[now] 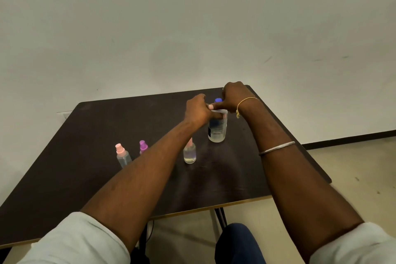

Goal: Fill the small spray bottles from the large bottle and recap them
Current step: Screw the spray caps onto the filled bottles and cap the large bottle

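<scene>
The large clear bottle (pixel 217 129) with a dark label stands upright on the dark table (pixel 102 126), its blue cap (pixel 218 100) on top. My left hand (pixel 198 110) grips the bottle's shoulder. My right hand (pixel 232 96) is closed over the blue cap from the right. Three small spray bottles stand nearer to me: one with a pink top (pixel 122 155) at the left, one with a purple top (pixel 143 147) partly hidden by my left forearm, and one with a pink top (pixel 189 152) just in front of the large bottle.
The table's near edge (pixel 214 207) runs in front of my lap, its right edge (pixel 300 146) is close to my right forearm. A pale wall (pixel 192 28) stands right behind the table. Bare floor (pixel 353 167) lies to the right.
</scene>
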